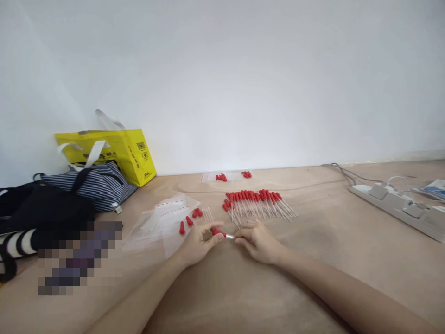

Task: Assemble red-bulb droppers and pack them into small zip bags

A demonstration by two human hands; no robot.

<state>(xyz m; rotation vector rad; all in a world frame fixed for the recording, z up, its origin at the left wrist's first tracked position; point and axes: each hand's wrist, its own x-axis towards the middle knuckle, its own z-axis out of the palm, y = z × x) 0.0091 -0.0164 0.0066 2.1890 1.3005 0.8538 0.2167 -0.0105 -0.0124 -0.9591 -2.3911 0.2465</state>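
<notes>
Dropper (222, 234) with a red bulb and clear tube is held low between two bare hands, just above or on the surface (222, 297), which of the two cannot be told; the left hand (195, 243) grips the red bulb end between thumb and fingers, while the right hand (259, 242) pinches the clear tube from the other side, its fingers curled. Just beyond the left hand lie a few clear tubes (207, 215), side by side; four loose red bulbs (181, 228) are scattered near them, by overlapping clear plastic bags (170, 215) with red lines. Beyond the right hand, a long row of red-capped droppers (257, 197) fans across the surface, bulbs toward the wall (250, 83), tubes pointing back toward the person; farther off, near the wall, two small clusters of red bulbs (221, 177) rest on clear plastic. At far left stand a yellow bag (143, 160) with pale handles, a striped bag (100, 182) and a black bag (48, 204); at right, a white power strip (392, 211) carries plugs and cables, with printed paper (436, 189) at the picture's edge.
</notes>
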